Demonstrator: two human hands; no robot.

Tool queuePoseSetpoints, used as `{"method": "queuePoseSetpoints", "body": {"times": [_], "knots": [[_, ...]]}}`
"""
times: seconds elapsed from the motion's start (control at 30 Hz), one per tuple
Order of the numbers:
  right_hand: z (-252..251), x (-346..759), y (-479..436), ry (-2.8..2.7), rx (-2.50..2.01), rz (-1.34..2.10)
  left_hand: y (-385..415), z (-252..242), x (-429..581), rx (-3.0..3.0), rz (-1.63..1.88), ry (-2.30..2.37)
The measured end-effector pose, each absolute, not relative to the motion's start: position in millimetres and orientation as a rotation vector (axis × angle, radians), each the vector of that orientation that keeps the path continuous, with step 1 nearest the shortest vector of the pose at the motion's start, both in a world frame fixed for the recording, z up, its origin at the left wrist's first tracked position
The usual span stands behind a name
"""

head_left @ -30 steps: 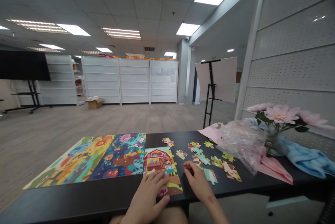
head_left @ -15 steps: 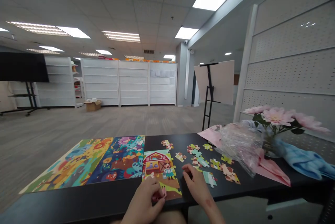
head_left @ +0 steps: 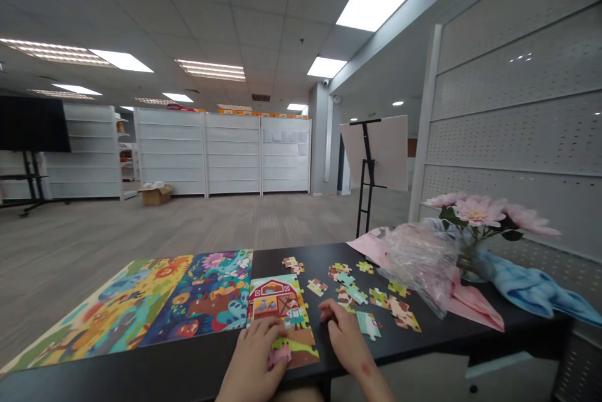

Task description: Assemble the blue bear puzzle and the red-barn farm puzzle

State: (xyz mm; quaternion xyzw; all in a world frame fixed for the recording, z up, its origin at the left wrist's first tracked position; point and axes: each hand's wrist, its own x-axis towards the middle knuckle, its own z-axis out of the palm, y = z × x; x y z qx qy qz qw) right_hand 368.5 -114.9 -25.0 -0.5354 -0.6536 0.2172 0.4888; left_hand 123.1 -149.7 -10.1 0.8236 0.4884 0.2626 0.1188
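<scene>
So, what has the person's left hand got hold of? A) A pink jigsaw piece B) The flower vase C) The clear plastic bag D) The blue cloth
A: the left hand has a pink jigsaw piece at its fingers, at the lower edge of the barn puzzle.

The left hand (head_left: 251, 359) has brought the small pink jigsaw piece (head_left: 279, 356) lower, to the bottom edge of the barn puzzle (head_left: 277, 305), under its fingers (head_left: 263, 330). The view has swung, shifting the bench (head_left: 141, 382) leftward.
</scene>
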Motion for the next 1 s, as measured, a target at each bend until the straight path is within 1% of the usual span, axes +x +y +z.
{"method": "queuePoseSetpoints", "body": {"times": [0.17, 0.33, 0.5, 0.67, 0.73, 0.93, 1.0], "knots": [[-18, 368, -119, -1.576, -1.318, 0.554, -140, -24, 119, 2.489, 0.660, 1.385], [-20, 365, -120, -1.570, -1.329, 0.537, -132, -33, 116, 2.500, 0.659, 1.376], [-27, 369, -113, -1.532, -1.330, 0.512, -134, -31, 115, 2.496, 0.641, 1.380], [-35, 382, -108, -1.099, -1.276, 0.470, -140, -24, 117, 2.478, 0.650, 1.389], [-39, 385, -107, -1.007, -1.243, 0.477, -142, -22, 117, 2.475, 0.652, 1.404], [-38, 395, -103, -1.159, -1.268, 0.521, -143, -20, 118, 2.494, 0.606, 1.427], [-33, 407, -103, -1.315, -1.337, 0.435, -143, -21, 117, 2.507, 0.610, 1.426]]}}
